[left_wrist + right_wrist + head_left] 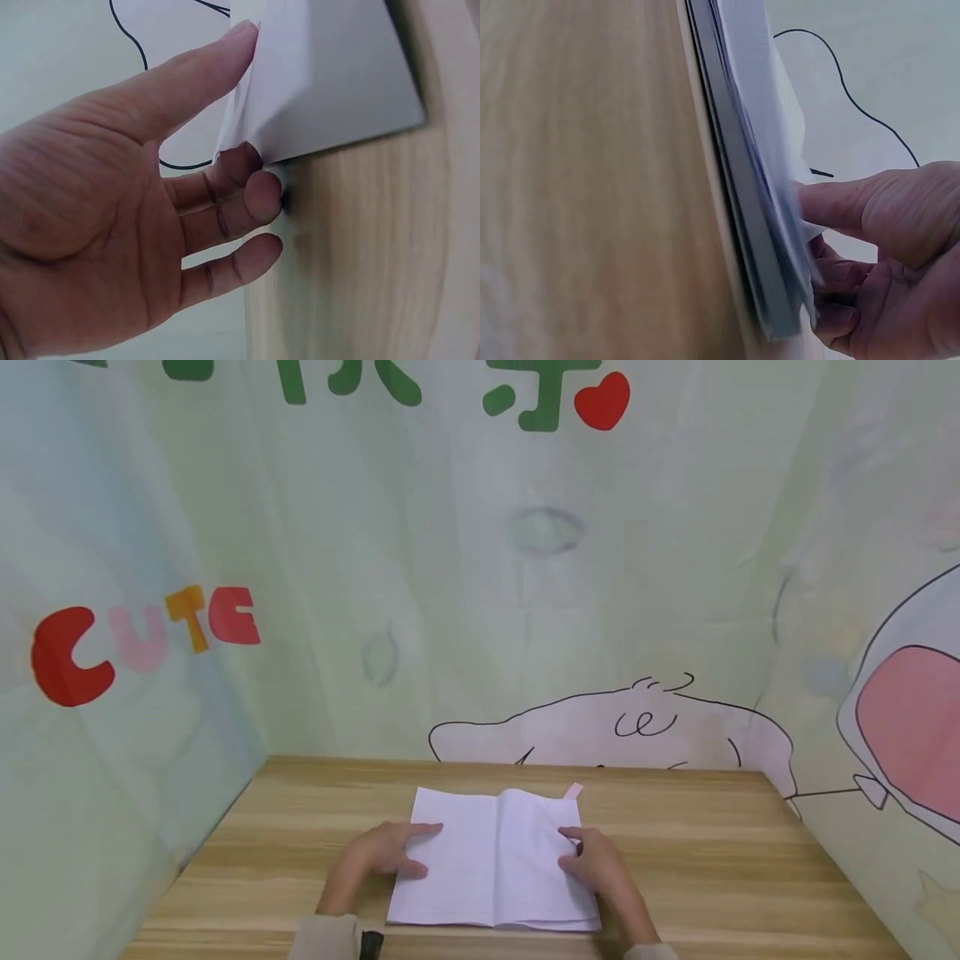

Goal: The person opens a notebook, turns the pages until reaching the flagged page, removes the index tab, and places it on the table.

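An open notebook (457,860) with white pages lies on the wooden table, its fold running toward the person. My left hand (386,847) holds its left edge. In the left wrist view the thumb lies on the page edge (247,82), with the index fingertip partly hidden behind the paper and the other fingers bent below. At the opposite edge, my right hand (596,858) pinches the right-hand page (532,860), which bulges upward. The right wrist view shows the thumb against the lifted paper (780,150), above the thicker stack beneath.
A pink tab (573,791) sticks out at the notebook's far right corner. The wooden table (712,860) meets a pale green printed curtain (450,568) at its back and sides. A beige sleeve (326,937) and a black band (371,945) show at the left wrist.
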The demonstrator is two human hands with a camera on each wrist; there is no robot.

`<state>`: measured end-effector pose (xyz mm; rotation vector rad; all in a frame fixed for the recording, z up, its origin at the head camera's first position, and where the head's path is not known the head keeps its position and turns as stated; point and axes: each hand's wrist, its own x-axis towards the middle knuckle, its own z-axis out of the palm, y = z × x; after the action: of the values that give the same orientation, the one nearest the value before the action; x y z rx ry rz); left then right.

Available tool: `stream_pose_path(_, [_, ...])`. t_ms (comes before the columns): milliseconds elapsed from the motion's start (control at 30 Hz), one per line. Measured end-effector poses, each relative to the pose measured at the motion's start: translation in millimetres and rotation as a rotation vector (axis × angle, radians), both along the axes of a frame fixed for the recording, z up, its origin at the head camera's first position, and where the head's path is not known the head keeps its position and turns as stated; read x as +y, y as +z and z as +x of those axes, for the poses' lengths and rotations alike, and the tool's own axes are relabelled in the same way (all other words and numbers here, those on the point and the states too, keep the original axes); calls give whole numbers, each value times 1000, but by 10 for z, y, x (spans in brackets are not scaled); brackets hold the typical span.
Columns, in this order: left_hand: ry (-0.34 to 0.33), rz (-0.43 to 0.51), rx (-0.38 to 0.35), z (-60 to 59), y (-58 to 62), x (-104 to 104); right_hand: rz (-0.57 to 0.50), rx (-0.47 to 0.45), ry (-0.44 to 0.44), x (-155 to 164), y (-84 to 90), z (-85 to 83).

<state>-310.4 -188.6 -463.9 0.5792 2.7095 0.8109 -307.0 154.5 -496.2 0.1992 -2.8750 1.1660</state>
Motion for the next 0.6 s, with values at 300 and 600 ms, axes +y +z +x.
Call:
stream_pose_path(300, [16, -14, -15, 8, -56, 36, -135, -86, -57, 55, -10, -3])
stream_pose_path(600, [109, -83, -51, 30, 15, 96, -121, -124, -25, 130, 119, -25])
